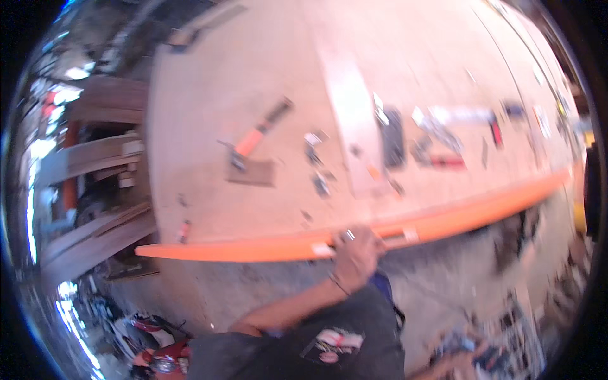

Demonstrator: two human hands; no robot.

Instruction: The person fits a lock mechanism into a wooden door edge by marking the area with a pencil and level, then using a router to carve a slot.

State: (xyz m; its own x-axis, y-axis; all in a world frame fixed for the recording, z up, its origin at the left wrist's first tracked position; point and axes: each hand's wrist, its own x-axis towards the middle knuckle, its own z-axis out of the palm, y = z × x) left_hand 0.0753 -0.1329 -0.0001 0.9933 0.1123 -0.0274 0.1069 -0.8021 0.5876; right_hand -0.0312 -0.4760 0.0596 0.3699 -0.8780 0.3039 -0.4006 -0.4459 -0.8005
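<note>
A dark band is round the wrist of my left hand (358,252), which rests at the orange front edge (259,249) of a large pale work table. Its fingers look curled over that edge, and a ring shows on one of them. On each side of the hand lies a short pale piece (410,235) with a thin dark line beside it; I cannot make out what these are. Low at the right, my right hand (465,362) reaches beside a pale rack (519,335) holding bluish items. Blur hides its fingers.
On the table lie an orange-and-dark handled tool (258,134), a brown square sheet (256,175), a dark oblong object (393,142), a red-handled tool (446,162) and several small metal pieces. A pale strip (348,101) crosses the tabletop. Stacked boards (95,158) stand left; a red motorbike (164,358) is lower left.
</note>
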